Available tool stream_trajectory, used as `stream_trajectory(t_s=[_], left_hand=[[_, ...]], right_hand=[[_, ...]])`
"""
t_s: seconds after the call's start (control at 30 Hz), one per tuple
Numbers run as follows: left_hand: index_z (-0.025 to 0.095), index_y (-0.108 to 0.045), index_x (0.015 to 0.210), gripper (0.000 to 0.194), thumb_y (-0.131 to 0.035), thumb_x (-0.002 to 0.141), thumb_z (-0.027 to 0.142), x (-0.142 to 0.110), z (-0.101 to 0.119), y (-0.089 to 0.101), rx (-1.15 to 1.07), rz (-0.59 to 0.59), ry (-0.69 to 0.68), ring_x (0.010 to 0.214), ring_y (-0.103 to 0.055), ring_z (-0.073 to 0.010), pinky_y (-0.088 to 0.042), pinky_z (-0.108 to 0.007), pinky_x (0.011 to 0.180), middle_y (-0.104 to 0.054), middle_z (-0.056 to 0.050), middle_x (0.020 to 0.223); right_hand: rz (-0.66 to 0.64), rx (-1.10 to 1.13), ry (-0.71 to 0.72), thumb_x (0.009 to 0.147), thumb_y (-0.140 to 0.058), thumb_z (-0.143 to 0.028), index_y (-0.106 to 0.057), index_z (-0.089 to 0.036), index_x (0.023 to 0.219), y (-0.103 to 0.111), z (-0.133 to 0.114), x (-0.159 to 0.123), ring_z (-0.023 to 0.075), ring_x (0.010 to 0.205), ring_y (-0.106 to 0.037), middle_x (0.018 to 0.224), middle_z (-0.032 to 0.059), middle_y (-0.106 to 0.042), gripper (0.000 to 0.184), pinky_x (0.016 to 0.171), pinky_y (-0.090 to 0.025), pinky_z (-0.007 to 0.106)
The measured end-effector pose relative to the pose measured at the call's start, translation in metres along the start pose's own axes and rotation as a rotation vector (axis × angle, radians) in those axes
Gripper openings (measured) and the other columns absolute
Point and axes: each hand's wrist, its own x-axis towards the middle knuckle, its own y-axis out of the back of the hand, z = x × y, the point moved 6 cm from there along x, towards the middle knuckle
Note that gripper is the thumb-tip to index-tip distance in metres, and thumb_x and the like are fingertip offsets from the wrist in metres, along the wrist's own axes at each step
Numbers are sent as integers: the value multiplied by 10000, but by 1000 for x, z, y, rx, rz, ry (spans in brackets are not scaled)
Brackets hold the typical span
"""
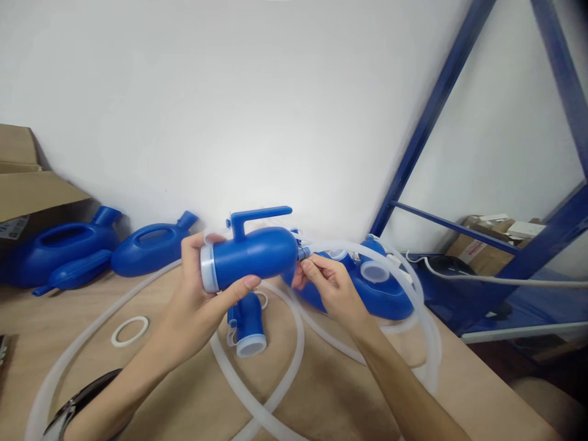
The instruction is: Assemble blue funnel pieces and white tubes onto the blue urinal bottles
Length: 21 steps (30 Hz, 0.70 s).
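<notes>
My left hand (202,294) is wrapped round the wide end of a blue plastic funnel piece with a handle (255,251), held level above the table. Its wide mouth carries a white ring (207,268). My right hand (328,282) pinches the end of a translucent white hose (367,250) at the small blue nozzle (303,252) on the narrow end. The hose loops round the table (294,367) beneath both hands. A second blue funnel piece (248,324) lies below, mouth towards me.
Two blue bottles with handles (151,245) (59,245) lie at the back left by a cardboard box (27,184). Another blue bottle (381,294) lies behind my right hand. A loose white ring (130,331) rests on the table. A blue metal shelf frame (432,110) stands right.
</notes>
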Motion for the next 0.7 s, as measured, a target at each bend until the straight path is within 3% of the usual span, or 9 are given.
stream_trajectory(t_s=[0.17,0.37,0.5,0.6,0.7], left_hand=[[328,-377,1252,658,-805,801,544,0,-2,-3,-18,-6,40,592,-652,-138,-606,-310,522,-533,8,1055],[324,-427,1250,614,-807,802,506,6,3,5,13,28,-37,627,-653,-129,-604,-296,564,-570,-2,1130],[291,-491,1219,633,-861,741,476,15,10,26,69,224,-130,671,-640,-105,-596,-271,608,-558,-19,1248],[261,-472,1186,688,-914,687,430,24,13,50,13,386,-156,643,-640,-89,-586,-241,561,-559,-10,1182],[265,-414,1178,680,-901,716,374,33,13,83,-94,539,-219,779,-689,-123,-595,-219,555,-543,-22,1223]], right_hand=[[31,-29,-3,995,-579,-559,-679,-206,787,-1,3,0,183,752,-666,772,33,-713,422,759,-548,301],[-136,-70,-121,1011,-519,-591,-736,-213,965,-2,5,0,227,957,-720,1036,75,-785,438,857,-566,341],[-134,-302,-149,1034,-473,-575,-701,-241,1255,18,0,-2,253,1105,-701,1199,79,-763,461,952,-533,381],[-178,-695,-197,1029,-490,-543,-732,-247,1203,41,5,-6,282,1079,-700,1167,80,-772,420,935,-512,404],[-320,-948,-322,999,-540,-515,-759,-250,1157,61,22,-12,278,888,-717,960,66,-792,379,777,-512,368]])
